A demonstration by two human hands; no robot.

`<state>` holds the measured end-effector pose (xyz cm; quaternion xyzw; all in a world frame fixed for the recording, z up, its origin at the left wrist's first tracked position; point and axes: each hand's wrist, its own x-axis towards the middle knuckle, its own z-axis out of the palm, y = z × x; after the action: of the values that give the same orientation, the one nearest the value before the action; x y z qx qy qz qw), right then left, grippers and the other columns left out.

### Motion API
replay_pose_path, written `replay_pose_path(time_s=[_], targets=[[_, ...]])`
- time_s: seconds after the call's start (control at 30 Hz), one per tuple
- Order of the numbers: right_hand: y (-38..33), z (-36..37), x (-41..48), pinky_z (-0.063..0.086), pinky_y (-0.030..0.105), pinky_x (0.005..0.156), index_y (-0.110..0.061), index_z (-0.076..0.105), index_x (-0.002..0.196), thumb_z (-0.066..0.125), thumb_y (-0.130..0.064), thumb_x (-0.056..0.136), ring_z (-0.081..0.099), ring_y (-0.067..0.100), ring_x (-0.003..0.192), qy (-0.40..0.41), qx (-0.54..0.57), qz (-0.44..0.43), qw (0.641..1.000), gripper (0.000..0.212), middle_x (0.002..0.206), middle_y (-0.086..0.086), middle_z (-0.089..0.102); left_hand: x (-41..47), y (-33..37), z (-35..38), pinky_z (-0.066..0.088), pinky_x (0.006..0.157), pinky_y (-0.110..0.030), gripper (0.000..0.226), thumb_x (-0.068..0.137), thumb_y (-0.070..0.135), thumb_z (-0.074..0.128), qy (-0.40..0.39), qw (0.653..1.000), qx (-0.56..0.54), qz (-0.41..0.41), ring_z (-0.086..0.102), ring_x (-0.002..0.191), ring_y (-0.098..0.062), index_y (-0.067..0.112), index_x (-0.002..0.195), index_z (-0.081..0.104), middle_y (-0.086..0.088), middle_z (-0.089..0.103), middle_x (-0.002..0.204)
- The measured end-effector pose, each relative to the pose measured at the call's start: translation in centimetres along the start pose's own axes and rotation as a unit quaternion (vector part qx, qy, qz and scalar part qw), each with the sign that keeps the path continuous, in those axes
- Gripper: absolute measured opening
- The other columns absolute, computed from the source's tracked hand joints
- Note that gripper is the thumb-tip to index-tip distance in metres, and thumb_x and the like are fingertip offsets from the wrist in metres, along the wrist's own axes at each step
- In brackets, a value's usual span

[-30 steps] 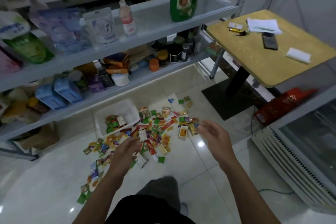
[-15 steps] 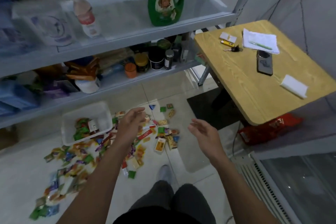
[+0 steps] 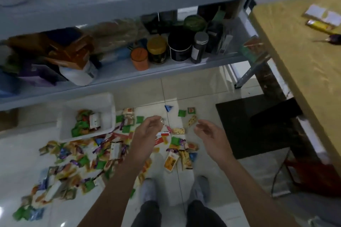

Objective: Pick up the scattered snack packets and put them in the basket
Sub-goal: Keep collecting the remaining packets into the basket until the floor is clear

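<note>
White rect. plastic basket (image 3: 109, 101), crinkly snack packets (image 3: 171, 160) strewn on glossy tiles (image 3: 201, 88).

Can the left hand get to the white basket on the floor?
Probably yes. The left hand hovers just right of the white basket, whose top is open, and only loose snack packets lie between them. The person seems to be standing, so bending down may be needed.

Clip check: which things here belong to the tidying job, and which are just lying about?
Job: scattered multicoloured snack packets; white plastic basket, some packets already inside; left hand; right hand.
Lying about: orange round jar and black canister on the grey metal shelf; yellow wooden table.
</note>
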<state>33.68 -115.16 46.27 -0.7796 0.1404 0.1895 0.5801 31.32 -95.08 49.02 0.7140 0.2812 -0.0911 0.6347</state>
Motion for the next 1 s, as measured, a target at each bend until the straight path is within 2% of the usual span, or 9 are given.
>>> replay_pose_path(time_s=[0.07,0.2,0.3,0.4,0.5,0.63,0.77,0.87,1.0], targets=[[4.7,1.7,4.4,0.044,0.005,0.072,-0.02,0.059,0.123,0.065,-0.023,0.09,0.058,0.001,0.099,0.003,-0.01,-0.003,1.0,0.034,0.114,-0.007,0.063,4.7,-4.6,1.6,0.052,0.09,-0.039,0.014,0.092,0.027,0.059,0.003,1.0,-0.002,0.002,0.063,0.103,-0.016,0.032,0.102,0.067,0.007,0.067,0.106],[15.5,4.8,12.2,0.041,-0.002,0.067,-0.018,0.058,0.125,0.066,-0.022,0.089,0.055,-0.005,0.092,0.008,-0.042,-0.005,0.999,0.038,0.115,-0.007,0.06,13.7,-15.4,4.1,0.049,0.081,-0.03,0.013,0.093,0.026,0.059,-0.008,1.0,0.01,-0.002,0.062,0.101,-0.016,0.032,0.101,0.066,0.0,0.066,0.108],[23.7,6.7,17.4,0.044,0.006,0.072,-0.018,0.059,0.125,0.069,-0.026,0.087,0.058,0.005,0.097,0.007,-0.085,-0.012,0.996,0.041,0.119,-0.006,0.061,19.8,-22.6,5.7,0.047,0.077,-0.028,0.016,0.091,0.024,0.059,-0.03,0.999,0.036,-0.001,0.061,0.101,-0.016,0.029,0.106,0.065,0.0,0.065,0.109],[31.3,8.1,22.2,0.048,0.02,0.082,-0.017,0.058,0.127,0.072,-0.027,0.084,0.059,0.011,0.102,0.005,-0.133,-0.017,0.991,0.046,0.123,-0.004,0.061,25.0,-28.2,7.1,0.047,0.078,-0.026,0.02,0.091,0.021,0.06,-0.055,0.997,0.054,0.011,0.061,0.099,-0.015,0.024,0.111,0.064,-0.001,0.065,0.108],[37.5,9.1,25.9,0.046,0.015,0.075,-0.018,0.052,0.134,0.075,-0.022,0.081,0.054,0.013,0.108,-0.031,-0.194,-0.018,0.98,0.058,0.13,0.001,0.056,29.0,-33.1,8.1,0.048,0.083,-0.031,0.019,0.091,0.024,0.061,-0.073,0.994,0.074,0.031,0.061,0.099,-0.013,0.028,0.11,0.063,0.001,0.065,0.108],[42.9,9.7,28.9,0.045,0.024,0.088,-0.019,0.044,0.141,0.079,-0.023,0.076,0.05,0.018,0.122,-0.097,-0.324,-0.015,0.941,0.074,0.137,0.004,0.05,32.8,-37.7,9.3,0.045,0.077,-0.029,0.024,0.092,0.021,0.06,-0.088,0.989,0.105,0.051,0.058,0.099,-0.011,0.026,0.115,0.061,-0.001,0.062,0.114],[46.0,9.6,29.7,0.048,0.033,0.096,-0.019,0.044,0.14,0.081,-0.024,0.07,0.053,0.017,0.12,-0.124,-0.376,-0.02,0.918,0.08,0.135,0.005,0.053,34.6,-40.5,11.0,0.046,0.069,-0.024,0.028,0.09,0.019,0.061,-0.119,0.98,0.143,0.067,0.059,0.091,-0.012,0.024,0.118,0.059,-0.004,0.058,0.117],[47.0,9.4,29.7,0.05,0.035,0.091,-0.019,0.052,0.132,0.087,-0.033,0.057,0.058,0.018,0.111,-0.14,-0.417,-0.027,0.897,0.083,0.124,0.002,0.057,35.5,-42.1,12.4,0.044,0.078,-0.026,0.035,0.089,0.019,0.063,-0.141,0.954,0.229,0.132,0.056,0.103,-0.018,0.027,0.122,0.056,-0.005,0.056,0.122],[47.5,9.6,29.8,0.049,0.029,0.077,-0.02,0.062,0.112,0.081,-0.037,0.061,0.06,0.018,0.099,-0.116,-0.481,-0.08,0.865,0.057,0.106,0.0,0.061,37.4,-43.6,14.5,0.04,0.097,-0.033,0.054,0.087,0.027,0.064,-0.175,0.874,0.392,0.228,0.049,0.119,-0.022,0.03,0.137,0.044,-0.005,0.052,0.13]])
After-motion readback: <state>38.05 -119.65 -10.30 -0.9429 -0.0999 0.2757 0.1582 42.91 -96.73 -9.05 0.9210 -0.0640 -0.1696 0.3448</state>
